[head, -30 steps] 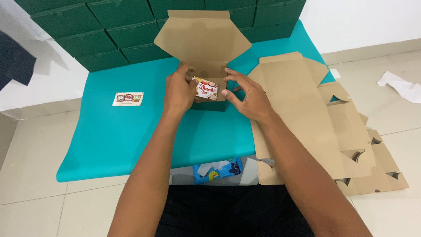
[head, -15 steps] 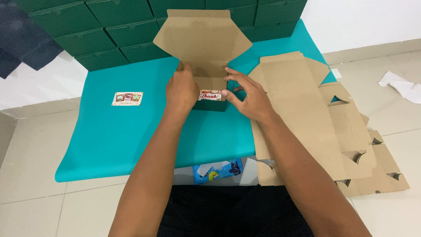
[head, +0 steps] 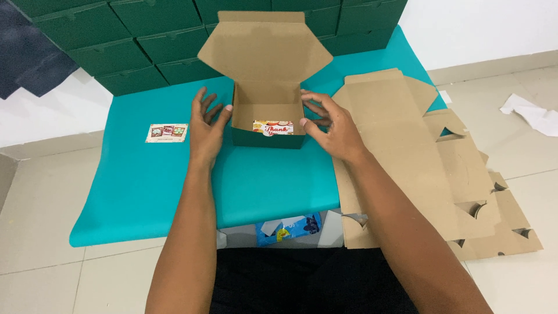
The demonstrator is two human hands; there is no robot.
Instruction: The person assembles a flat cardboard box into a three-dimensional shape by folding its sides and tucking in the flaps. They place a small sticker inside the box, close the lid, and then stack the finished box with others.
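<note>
An open green box [head: 268,125] with a brown cardboard inside stood near the middle of the teal mat [head: 145,192], its lid tilted back toward twelve o'clock and a small printed card [head: 272,127] lying inside against the front wall. The left hand [head: 206,125] rested at the box's nine o'clock, fingers spread and loose, holding nothing, while the right hand [head: 331,125] sat at three o'clock, fingers curled open at the box's side wall, gripping nothing. Flat cardboard blanks [head: 430,168] lay stacked at three o'clock, a second card [head: 167,132] lay at nine o'clock, and closed green boxes [head: 116,52] were piled at twelve.
</note>
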